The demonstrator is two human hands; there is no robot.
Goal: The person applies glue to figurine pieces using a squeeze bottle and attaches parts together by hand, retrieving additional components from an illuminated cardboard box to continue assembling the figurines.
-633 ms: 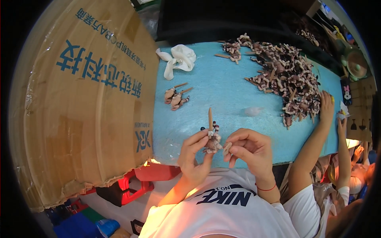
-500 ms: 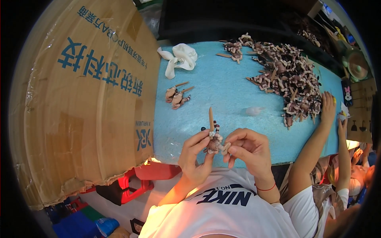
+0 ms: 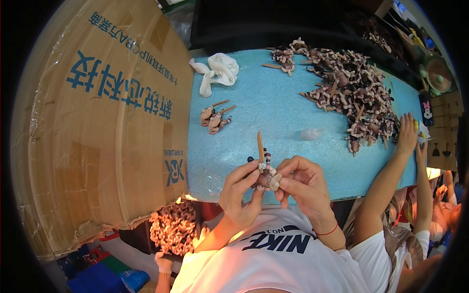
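My left hand (image 3: 240, 194) and my right hand (image 3: 302, 186) meet over the near edge of a blue foam-covered table (image 3: 273, 112). Between their fingertips they pinch one small brown and cream toy figure (image 3: 266, 178) with a thin wooden stick (image 3: 260, 146) standing up out of it. Both hands grip the same piece. A small group of finished figures with sticks (image 3: 214, 117) lies on the blue surface beyond my left hand. A big heap of the same small figures (image 3: 354, 93) covers the far right of the table.
A large cardboard box (image 3: 97, 127) stands at my left, against the table. A white cloth (image 3: 217, 71) lies at the table's far side. Another person's hand (image 3: 406, 136) reaches onto the table at right. A bin of small parts (image 3: 173, 227) sits below the table edge.
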